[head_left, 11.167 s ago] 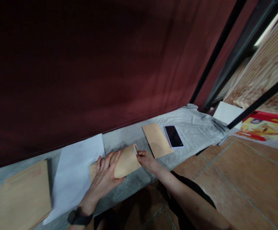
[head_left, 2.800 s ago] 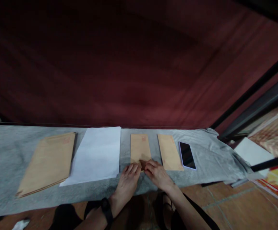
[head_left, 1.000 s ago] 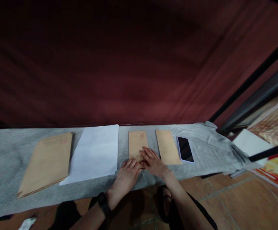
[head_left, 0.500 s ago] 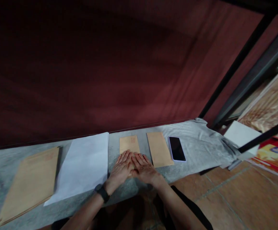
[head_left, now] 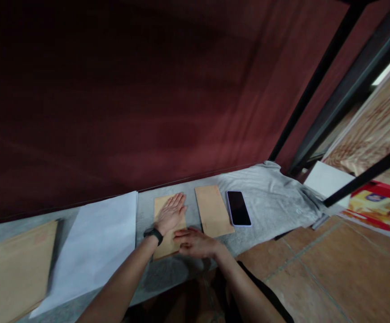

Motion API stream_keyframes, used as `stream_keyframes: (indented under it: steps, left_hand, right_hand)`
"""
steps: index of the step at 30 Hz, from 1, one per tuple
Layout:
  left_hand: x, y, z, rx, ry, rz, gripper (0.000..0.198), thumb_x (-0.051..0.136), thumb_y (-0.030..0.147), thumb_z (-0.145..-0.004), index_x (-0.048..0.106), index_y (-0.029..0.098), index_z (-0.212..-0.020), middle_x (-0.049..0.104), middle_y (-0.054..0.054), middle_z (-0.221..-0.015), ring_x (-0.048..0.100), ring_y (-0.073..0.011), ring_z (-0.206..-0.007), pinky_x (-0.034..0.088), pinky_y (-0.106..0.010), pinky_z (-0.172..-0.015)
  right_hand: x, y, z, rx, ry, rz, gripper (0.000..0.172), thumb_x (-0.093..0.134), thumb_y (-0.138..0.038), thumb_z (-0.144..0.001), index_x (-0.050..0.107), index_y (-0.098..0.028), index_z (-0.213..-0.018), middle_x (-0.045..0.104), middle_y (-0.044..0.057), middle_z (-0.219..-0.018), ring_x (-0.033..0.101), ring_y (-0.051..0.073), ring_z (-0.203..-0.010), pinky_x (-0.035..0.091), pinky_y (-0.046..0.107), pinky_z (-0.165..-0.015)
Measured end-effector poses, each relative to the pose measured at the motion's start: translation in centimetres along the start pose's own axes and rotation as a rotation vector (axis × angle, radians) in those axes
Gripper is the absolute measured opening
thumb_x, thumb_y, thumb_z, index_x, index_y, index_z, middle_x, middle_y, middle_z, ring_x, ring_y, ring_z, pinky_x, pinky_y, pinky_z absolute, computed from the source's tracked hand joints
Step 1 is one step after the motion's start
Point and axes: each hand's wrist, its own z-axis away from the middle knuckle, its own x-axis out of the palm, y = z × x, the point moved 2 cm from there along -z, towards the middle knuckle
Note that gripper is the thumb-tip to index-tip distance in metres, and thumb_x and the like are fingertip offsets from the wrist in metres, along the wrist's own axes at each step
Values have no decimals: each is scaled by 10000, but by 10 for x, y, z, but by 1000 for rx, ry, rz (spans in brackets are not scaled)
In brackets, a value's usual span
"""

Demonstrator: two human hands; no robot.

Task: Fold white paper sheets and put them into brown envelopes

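Note:
A brown paper envelope (head_left: 164, 247) lies flat on the grey cloth in front of me. My left hand (head_left: 170, 213), with a black watch on its wrist, rests flat on the envelope's upper part, fingers stretched out to the upper right. At the lower right edge of the same envelope is my right hand (head_left: 195, 242), its fingers somewhat bent and touching the paper, with nothing held in them. Just to the right lies a second brown envelope (head_left: 213, 211), and beside that a phone (head_left: 238, 208) with a dark screen and a pale purple case.
White paper sheets (head_left: 97, 242) and larger brown envelopes (head_left: 19, 264) lie to the left on the grey cloth (head_left: 258, 193). A dark red panel (head_left: 147, 112) rises behind. Black bars (head_left: 316, 85), a white box (head_left: 329, 179) and a red printed box (head_left: 379, 206) stand at the right.
My hands were side by side on the envelope's lower part. The left has slid up it; the right has shifted down to its lower right edge. The view has turned slightly right.

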Motion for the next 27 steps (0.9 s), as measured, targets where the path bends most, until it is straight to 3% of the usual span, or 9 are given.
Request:
stream_keyframes:
  steps: [5, 8, 11, 20, 23, 27]
  left_hand:
    - [-5, 9, 31, 94, -52, -14, 568, 242, 441, -1025, 290, 209, -1541, 321, -64, -1597, 274, -191, -1476, 202, -409, -1218]
    - [-12, 18, 57, 116, -80, -27, 563, 257, 405, -1025, 267, 192, -1546, 309, -81, -1600, 265, -186, -1480, 211, -404, -1211]
    - [-19, 26, 81, 131, -116, -36, 566, 285, 370, -1019, 255, 169, -1547, 292, -101, -1603, 241, -188, -1488, 219, -400, -1205]
    - [-43, 39, 132, -3, -243, 200, 519, 231, 390, -1048, 329, 200, -1521, 329, -69, -1586, 266, -145, -1475, 229, -374, -1215]
    - [-52, 42, 148, 6, -195, 276, 475, 291, 389, -1043, 448, 221, -1458, 415, -47, -1545, 333, -134, -1446, 272, -365, -1206]
    - [-54, 47, 159, -47, -46, 342, 402, 355, 334, -1029, 577, 231, -1348, 530, -34, -1462, 441, -135, -1380, 349, -358, -1172]
  right_hand:
    - [-4, 2, 1, 0, 46, -195, 300, 610, -211, -876, 721, -200, -1154, 691, 42, -1258, 598, 184, -1218, 411, 292, -1081]
    - [-3, -1, 1, 23, 24, -224, 240, 581, -233, -894, 768, -210, -1043, 758, 29, -1082, 691, 192, -1020, 522, 275, -916]
    - [-4, -5, 3, 23, -13, -255, 224, 571, -223, -896, 787, -229, -955, 772, 8, -976, 708, 184, -897, 542, 261, -823]
    - [-8, -3, 19, -46, 53, -347, 240, 594, -284, -902, 740, -198, -1072, 750, 29, -1058, 686, 193, -977, 526, 304, -902]
    - [-4, -3, 21, -104, 89, -324, 297, 651, -210, -844, 715, -191, -1134, 711, 49, -1178, 650, 202, -1090, 485, 309, -977]
    - [0, -2, 18, -129, 137, -172, 301, 654, -44, -776, 733, -193, -1025, 708, 57, -1150, 617, 195, -1139, 445, 326, -1038]
